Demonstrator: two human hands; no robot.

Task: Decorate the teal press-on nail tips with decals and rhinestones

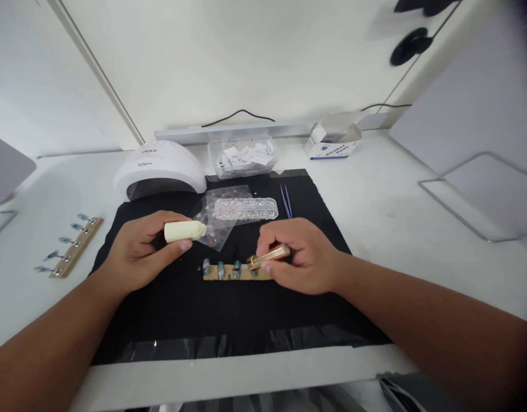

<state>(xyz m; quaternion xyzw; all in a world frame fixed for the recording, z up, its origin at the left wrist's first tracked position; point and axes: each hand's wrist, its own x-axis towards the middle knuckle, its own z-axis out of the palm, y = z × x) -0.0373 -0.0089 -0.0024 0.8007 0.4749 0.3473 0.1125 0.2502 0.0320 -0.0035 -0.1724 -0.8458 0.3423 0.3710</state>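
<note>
My left hand (138,252) is closed around a pale yellow nail polish bottle (183,230), tipped on its side with its clear neck pointing right. In my right hand (301,257) is a gold brush cap (269,257), pinched between thumb and fingers and slanting down to the left. Its tip is close to a wooden nail stand (212,273) that carries several blue-green false nails (237,269). Whether the brush touches a nail I cannot tell. The stand's right end is hidden behind my right hand.
A black mat (181,315) lies under the work. Beyond the hands are a rhinestone case (246,209) on clear film (222,237) and blue tweezers (286,201). A white nail lamp (160,169), a clear tub (244,157), an alcohol pad box (333,140) and another nail stand (76,250) surround them.
</note>
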